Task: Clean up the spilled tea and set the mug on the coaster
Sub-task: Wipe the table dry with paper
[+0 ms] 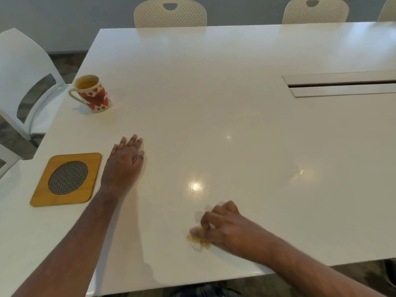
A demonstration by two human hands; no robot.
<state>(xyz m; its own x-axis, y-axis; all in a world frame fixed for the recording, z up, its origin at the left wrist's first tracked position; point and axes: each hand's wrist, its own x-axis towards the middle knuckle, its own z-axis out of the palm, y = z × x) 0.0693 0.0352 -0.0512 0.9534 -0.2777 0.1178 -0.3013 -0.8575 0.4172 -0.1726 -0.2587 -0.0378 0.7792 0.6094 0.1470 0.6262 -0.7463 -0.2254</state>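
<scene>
The person leans over a white table point(214, 93) with both arms stretched out on it. The left hand point(125, 166) lies flat on the surface, palm down and fingers spread, holding nothing; it rests just beside the right edge of the coaster point(67, 179) but does not touch it. The coaster is a wooden square with rounded corners and a dark woven oval in its middle, and it lies near the left edge of the table with nothing on it. The right hand point(222, 226) is near the front edge of the table, its fingers curled and closed on a small crumpled tissue point(198, 240), which is stained yellow and pressed against the table. This part is blurred, so I cannot see the tissue's shape clearly. The mug point(92, 94), white with red hearts, stands upright far from both hands, near the far left edge, well apart from the coaster, its handle pointing left. Its inside looks stained brown. Pale chairs point(170, 12) stand around the table.
</scene>
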